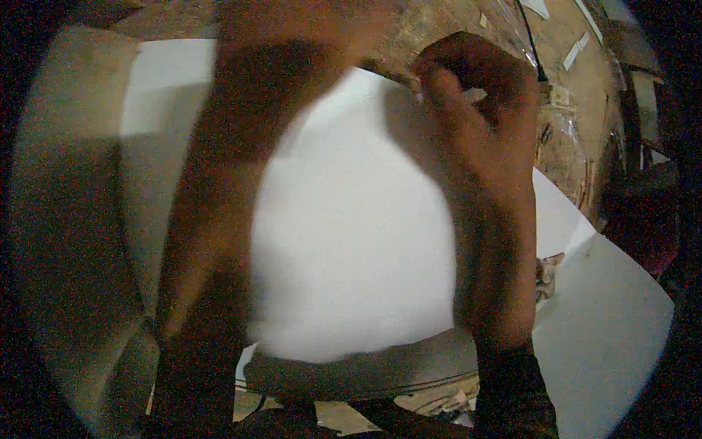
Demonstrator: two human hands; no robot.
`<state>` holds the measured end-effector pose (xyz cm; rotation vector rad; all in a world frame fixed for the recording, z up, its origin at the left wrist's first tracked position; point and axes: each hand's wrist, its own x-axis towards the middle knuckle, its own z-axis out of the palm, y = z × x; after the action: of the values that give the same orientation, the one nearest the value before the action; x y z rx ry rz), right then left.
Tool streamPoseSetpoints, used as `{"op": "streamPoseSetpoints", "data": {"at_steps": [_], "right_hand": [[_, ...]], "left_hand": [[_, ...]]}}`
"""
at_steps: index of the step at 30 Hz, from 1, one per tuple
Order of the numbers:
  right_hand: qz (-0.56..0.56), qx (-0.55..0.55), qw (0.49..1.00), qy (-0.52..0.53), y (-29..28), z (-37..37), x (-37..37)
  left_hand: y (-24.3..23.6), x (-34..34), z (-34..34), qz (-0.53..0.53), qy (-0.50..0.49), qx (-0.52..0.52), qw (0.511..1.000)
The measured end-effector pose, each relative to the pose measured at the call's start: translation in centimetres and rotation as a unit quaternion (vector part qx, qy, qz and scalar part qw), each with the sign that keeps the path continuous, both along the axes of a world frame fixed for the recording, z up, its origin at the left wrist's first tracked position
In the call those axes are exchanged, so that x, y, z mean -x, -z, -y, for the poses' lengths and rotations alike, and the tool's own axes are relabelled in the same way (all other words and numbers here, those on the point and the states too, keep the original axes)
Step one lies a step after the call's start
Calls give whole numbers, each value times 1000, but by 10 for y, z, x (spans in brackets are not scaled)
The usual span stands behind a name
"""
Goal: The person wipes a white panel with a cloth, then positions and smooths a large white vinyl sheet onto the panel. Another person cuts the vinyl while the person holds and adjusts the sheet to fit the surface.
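Note:
A large white sheet [358, 219] lies between my forearms, brightly lit in its middle and shaded along its near edge. My left hand [307, 29] reaches over the sheet's far left part to the top of the view. It is close to the camera and smeared by motion, so its fingers cannot be made out. Beyond the sheet's far right edge is my right hand [486, 84], its fingers curled and thumb and forefinger drawn together. Whatever these fingertips hold, if anything, is too small and dark to name.
Another pale sheet [607, 322] spreads at the right, a small mottled thing [546, 276] beside my right wrist. A greyish panel or sheet [73, 205] fills the left side. Paper strips [576, 51] and a black cable [532, 44] lie on the worn brown surface [504, 22] at the far right.

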<state>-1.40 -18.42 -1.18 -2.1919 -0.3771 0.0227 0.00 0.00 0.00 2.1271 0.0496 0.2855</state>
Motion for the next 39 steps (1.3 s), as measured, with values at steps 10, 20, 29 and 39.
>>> {"op": "streamPoseSetpoints", "data": {"at_steps": [10,20,29,39], "right_hand": [[233,284,930,30,33,49,-30],[162,449,871,-121,18,174,63],[-23,448,892,55,5,294,186],[119,320,936,86,45,349,231]], "left_hand": [[53,-51,45,-168,110,-250,947],[113,28,-59,18,9,-348,937],[97,102,-87,30,48,-456,888],[110,111,-71,15,37,-429,903]]}}
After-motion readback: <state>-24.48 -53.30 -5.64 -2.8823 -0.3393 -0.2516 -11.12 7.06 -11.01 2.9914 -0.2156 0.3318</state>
